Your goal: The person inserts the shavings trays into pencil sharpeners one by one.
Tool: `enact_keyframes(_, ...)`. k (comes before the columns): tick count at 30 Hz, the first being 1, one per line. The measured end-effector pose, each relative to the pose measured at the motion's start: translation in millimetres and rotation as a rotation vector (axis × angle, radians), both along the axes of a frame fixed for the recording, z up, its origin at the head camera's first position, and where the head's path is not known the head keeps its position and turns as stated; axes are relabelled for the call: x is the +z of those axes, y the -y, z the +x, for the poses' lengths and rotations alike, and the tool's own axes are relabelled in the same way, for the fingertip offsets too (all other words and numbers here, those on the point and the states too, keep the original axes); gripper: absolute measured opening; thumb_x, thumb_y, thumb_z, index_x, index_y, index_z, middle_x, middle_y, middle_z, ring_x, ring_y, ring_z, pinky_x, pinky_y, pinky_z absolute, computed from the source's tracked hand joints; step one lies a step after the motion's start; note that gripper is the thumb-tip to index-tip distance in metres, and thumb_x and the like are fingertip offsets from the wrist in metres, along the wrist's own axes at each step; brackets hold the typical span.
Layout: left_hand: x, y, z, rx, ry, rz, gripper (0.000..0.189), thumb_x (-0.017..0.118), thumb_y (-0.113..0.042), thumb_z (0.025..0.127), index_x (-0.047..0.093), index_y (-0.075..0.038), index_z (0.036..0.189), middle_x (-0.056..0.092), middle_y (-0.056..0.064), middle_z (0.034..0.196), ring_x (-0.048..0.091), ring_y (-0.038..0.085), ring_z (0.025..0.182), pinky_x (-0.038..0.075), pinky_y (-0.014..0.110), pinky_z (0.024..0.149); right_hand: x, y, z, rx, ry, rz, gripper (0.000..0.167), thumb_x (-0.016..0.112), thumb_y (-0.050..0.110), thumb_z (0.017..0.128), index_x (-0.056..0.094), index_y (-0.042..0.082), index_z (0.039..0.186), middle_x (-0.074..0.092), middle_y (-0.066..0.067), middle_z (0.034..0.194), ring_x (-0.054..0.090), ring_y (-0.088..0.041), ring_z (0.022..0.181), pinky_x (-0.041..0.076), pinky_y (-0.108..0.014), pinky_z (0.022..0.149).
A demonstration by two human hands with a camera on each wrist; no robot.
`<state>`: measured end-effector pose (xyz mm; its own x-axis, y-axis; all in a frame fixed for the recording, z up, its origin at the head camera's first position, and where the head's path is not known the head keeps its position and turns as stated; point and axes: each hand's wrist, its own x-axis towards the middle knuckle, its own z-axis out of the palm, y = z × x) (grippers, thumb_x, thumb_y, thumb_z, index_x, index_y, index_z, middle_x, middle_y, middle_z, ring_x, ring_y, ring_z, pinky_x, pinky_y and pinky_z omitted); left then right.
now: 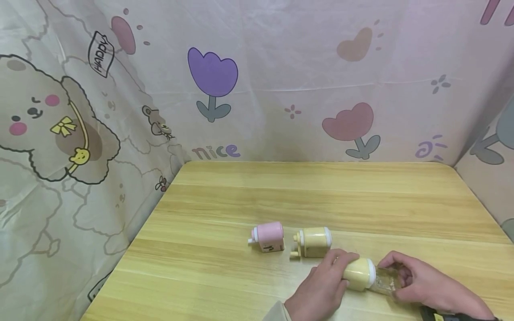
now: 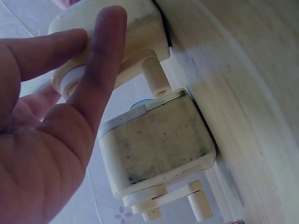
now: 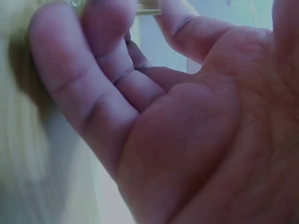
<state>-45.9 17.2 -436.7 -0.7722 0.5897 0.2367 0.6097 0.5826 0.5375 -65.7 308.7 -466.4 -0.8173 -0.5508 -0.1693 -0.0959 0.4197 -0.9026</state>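
In the head view, my left hand (image 1: 321,285) grips a yellow crank pencil sharpener (image 1: 360,273) lying low over the table at the front right. At its white-rimmed end sits a clear box (image 1: 386,281), like a shavings drawer; whether it is partly inside is unclear. My right hand (image 1: 425,281) pinches that box between thumb and fingers. The left wrist view shows the held sharpener (image 2: 140,32) with its crank, behind my left hand (image 2: 60,116). Only a sliver of the clear box (image 3: 149,6) appears past my right hand (image 3: 177,126) in the right wrist view.
A second yellow sharpener (image 1: 316,243) lies just beyond my left hand, its crank to the left. Left of it rests a pink sharpener (image 1: 271,236). The wooden table (image 1: 209,191) is bordered by printed curtains (image 1: 273,53) at the back and sides.
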Motion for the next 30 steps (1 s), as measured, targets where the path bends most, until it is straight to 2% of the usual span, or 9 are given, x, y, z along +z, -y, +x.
enact_keyframes(6, 0.0, -0.1, -0.1, 0.000, -0.004, -0.008, 0.062, 0.071, -0.004, 0.095, 0.046, -0.023, 0.148, 0.053, -0.006, 0.134, 0.064, 0.004, 0.099, 0.049, 0.011, 0.075, 2.0, 6, 0.0, 0.015, 0.029, -0.014, 0.050, 0.073, -0.004, 0.078, 0.055, -0.002, 0.125, 0.053, -0.001, 0.080, 0.050, -0.008, 0.068, 0.038, -0.026, 0.052)
enact_keyframes(13, -1.0, 0.1, -0.1, -0.004, -0.021, -0.001, 0.062, 0.072, -0.003, 0.095, 0.046, -0.022, 0.147, 0.053, -0.006, 0.133, 0.064, 0.004, 0.099, 0.049, 0.011, 0.077, 2.0, 12, 0.1, 0.026, -0.020, -0.013, 0.046, 0.076, -0.002, 0.080, 0.058, 0.007, 0.122, 0.054, 0.003, 0.078, 0.050, -0.007, 0.066, 0.039, -0.027, 0.050)
enact_keyframes(18, -1.8, 0.5, 0.2, -0.005, -0.031, 0.002, 0.060, 0.071, -0.003, 0.095, 0.046, -0.021, 0.147, 0.053, -0.005, 0.132, 0.064, 0.005, 0.099, 0.049, 0.010, 0.077, 1.6, 13, -0.3, 0.024, -0.013, -0.014, 0.043, 0.077, 0.000, 0.083, 0.058, 0.007, 0.121, 0.054, 0.003, 0.078, 0.051, -0.008, 0.067, 0.039, -0.027, 0.050)
enact_keyframes(30, -1.9, 1.3, -0.2, -0.020, -0.050, 0.008, 0.061, 0.071, -0.002, 0.095, 0.045, -0.019, 0.147, 0.053, -0.003, 0.131, 0.064, 0.004, 0.098, 0.048, 0.009, 0.077, -0.5, 11, 0.5, 0.041, -0.027, -0.024, 0.044, 0.078, 0.001, 0.080, 0.059, 0.011, 0.119, 0.053, 0.005, 0.077, 0.052, -0.009, 0.067, 0.039, -0.028, 0.050)
